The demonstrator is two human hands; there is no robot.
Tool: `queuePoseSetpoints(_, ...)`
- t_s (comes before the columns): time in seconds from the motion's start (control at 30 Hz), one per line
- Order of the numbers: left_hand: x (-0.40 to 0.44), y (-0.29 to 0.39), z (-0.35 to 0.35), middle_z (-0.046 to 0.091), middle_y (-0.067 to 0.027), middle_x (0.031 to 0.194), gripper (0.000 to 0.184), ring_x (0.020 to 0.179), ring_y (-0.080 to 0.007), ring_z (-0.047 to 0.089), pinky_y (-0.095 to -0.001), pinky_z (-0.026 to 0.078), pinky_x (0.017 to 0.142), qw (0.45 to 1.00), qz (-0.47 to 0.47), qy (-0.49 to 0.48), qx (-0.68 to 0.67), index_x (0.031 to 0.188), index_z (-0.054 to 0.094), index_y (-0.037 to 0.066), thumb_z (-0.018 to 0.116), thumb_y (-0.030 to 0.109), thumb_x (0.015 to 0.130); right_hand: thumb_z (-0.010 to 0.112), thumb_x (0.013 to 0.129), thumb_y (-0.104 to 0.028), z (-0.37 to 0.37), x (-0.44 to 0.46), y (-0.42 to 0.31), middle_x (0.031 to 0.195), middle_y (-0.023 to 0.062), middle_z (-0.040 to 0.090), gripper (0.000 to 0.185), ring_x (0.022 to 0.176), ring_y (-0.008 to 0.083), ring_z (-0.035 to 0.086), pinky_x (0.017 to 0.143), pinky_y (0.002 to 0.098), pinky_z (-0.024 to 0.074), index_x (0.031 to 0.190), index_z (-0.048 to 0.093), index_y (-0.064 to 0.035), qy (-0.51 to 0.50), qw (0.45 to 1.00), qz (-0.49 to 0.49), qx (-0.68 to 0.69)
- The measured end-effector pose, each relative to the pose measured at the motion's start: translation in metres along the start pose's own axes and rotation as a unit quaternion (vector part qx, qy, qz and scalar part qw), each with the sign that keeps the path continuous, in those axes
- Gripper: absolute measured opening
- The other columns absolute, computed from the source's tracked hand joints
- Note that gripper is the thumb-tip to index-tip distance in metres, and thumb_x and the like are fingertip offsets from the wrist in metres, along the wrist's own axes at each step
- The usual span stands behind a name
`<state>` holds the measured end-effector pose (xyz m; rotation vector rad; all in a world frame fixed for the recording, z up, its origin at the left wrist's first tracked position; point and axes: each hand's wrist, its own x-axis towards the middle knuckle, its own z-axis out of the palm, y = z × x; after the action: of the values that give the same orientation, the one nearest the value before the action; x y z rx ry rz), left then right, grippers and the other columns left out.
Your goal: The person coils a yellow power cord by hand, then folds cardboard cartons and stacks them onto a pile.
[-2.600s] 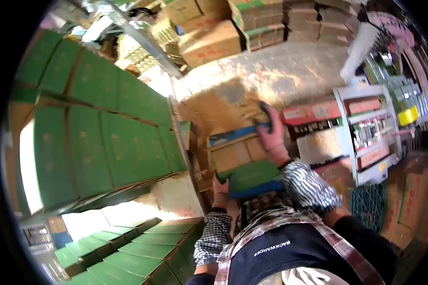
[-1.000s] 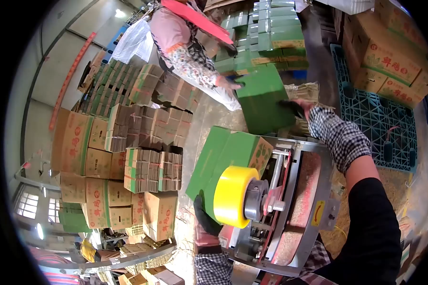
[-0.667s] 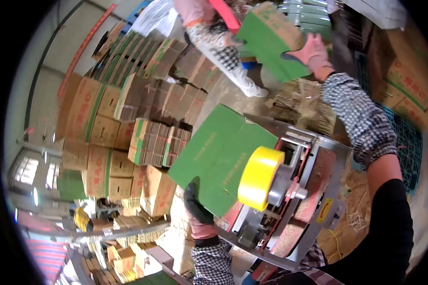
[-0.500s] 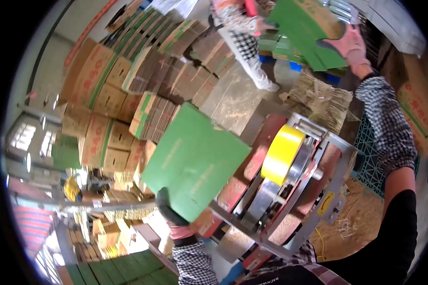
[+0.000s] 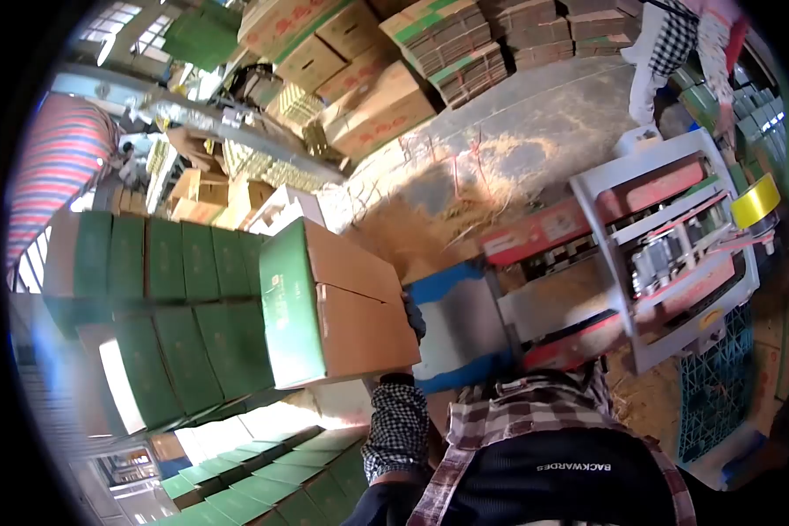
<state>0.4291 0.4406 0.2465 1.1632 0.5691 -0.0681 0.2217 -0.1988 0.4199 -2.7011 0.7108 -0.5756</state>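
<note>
Holding a squared cardboard box (image 5: pixel 346 320) (green end, brown sides), the left hand (image 5: pixel 415 317) clamps one side.

My left arm (image 5: pixel 398 431) reaches from the near side toward the far side, with 1 hand in sight.
From here I see the forearm run almost straight, its checked sleeve (image 5: pixel 394 422) bunched below a dark cuff (image 5: pixel 396 379). My left hand (image 5: pixel 415 317) shows only as dark-gloved fingers, slightly bent; the palm and thumb are hidden, so I can't read the full grip.
</note>
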Motion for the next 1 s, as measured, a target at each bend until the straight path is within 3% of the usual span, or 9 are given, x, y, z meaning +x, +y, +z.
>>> queuePoseSetpoints(0.33,-0.022,0.022,-0.142,0.057,-0.0097,0.121,0.048,0.106,-0.0220,0.055,-0.0347,0.045,0.090,0.990,-0.121,-0.057,0.046,0.130,0.048,0.001,0.051,0.032,0.093,0.051,0.090,-0.028,-0.057,-0.043,-0.102,0.141,0.0126,0.040,0.057,0.129,0.0246,0.040,0.108,0.0371,0.0312,0.139,0.035,-0.0039,0.204,0.936,0.077,0.276)
queuePoseSetpoints(0.5,0.058,-0.126,-0.207,0.051,-0.0174,0.128,0.051,0.115,-0.0318,0.050,-0.0396,0.041,0.097,0.939,0.067,-0.087,0.327,0.134,0.042,0.003,0.058,0.022,0.089,0.047,0.095,-0.019,-0.012,-0.074,-0.136,0.145,0.0101,0.037,0.051,0.131,0.0231,0.037,0.109,0.0368,0.0289,0.143,0.033,-0.0056,0.122,0.820,0.136,0.543)
queuePoseSetpoints(0.6,0.043,-0.121,-0.141,0.052,-0.0215,0.124,0.049,0.113,-0.0367,0.050,-0.0416,0.040,0.097,0.897,0.109,-0.076,0.421,0.134,0.041,0.002,0.056,0.012,0.088,0.053,0.093,-0.028,0.035,-0.074,-0.163,0.115,0.0063,0.057,0.037,0.105,0.0191,0.054,0.094,0.0335,0.0429,0.122,0.053,-0.0051,0.040,0.728,0.216,0.649)
queuePoseSetpoints(0.7,-0.003,-0.106,-0.032,0.052,-0.0233,0.122,0.046,0.113,-0.0389,0.049,-0.0429,0.041,0.095,0.794,0.139,0.104,0.582,0.132,0.043,0.002,0.051,0.010,0.088,0.054,0.092,-0.029,0.062,-0.072,-0.193,0.105,0.0045,0.064,0.032,0.094,0.0177,0.060,0.085,0.0315,0.0490,0.113,0.059,-0.0055,-0.083,0.638,0.196,0.740)
queuePoseSetpoints(0.8,0.054,-0.091,0.001,0.058,-0.0217,0.114,0.044,0.107,-0.0357,0.055,-0.0401,0.044,0.093,0.967,0.075,-0.014,0.241,0.127,0.048,0.003,0.058,0.019,0.087,0.052,0.093,-0.025,0.068,-0.077,-0.197,0.098,0.0029,0.063,0.025,0.089,0.0138,0.060,0.076,0.0266,0.0508,0.110,0.059,-0.0073,-0.086,0.687,0.275,0.667)
queuePoseSetpoints(0.83,0.060,-0.090,0.009,0.059,-0.0209,0.113,0.044,0.107,-0.0344,0.056,-0.0392,0.044,0.092,0.969,0.072,-0.058,0.230,0.126,0.049,0.003,0.060,0.021,0.087,0.051,0.093,-0.024,0.071,-0.081,-0.189,0.096,0.0025,0.062,0.024,0.088,0.0130,0.060,0.075,0.0256,0.0508,0.109,0.059,-0.0077,-0.081,0.712,0.289,0.635)
queuePoseSetpoints(0.87,0.067,-0.090,0.018,0.060,-0.0201,0.112,0.044,0.106,-0.0331,0.057,-0.0384,0.045,0.092,0.968,0.066,-0.102,0.219,0.125,0.050,0.004,0.061,0.022,0.086,0.049,0.093,-0.021,0.077,-0.073,-0.182,0.092,0.0008,0.061,0.021,0.083,0.0111,0.060,0.071,0.0237,0.0505,0.107,0.059,-0.0085,-0.116,0.621,0.331,0.701)
queuePoseSetpoints(0.97,0.067,-0.084,0.048,0.062,-0.0169,0.112,0.044,0.104,-0.0279,0.060,-0.0366,0.046,0.090,0.878,0.141,-0.145,0.434,0.123,0.052,0.005,0.064,0.023,0.085,0.050,0.092,-0.019,0.068,-0.066,-0.202,0.092,0.0002,0.062,0.022,0.079,0.0112,0.060,0.069,0.0242,0.0498,0.107,0.059,-0.0058,-0.157,0.609,0.367,0.686)
queuePoseSetpoints(1.0,0.060,-0.080,0.045,0.062,-0.0161,0.113,0.043,0.103,-0.0267,0.060,-0.0367,0.047,0.089,0.893,0.120,-0.142,0.411,0.123,0.053,0.004,0.064,0.022,0.085,0.051,0.092,-0.019,0.066,-0.064,-0.203,0.092,0.0006,0.062,0.022,0.078,0.0112,0.060,0.068,0.0244,0.0495,0.106,0.059,-0.0046,-0.190,0.741,0.219,0.606)
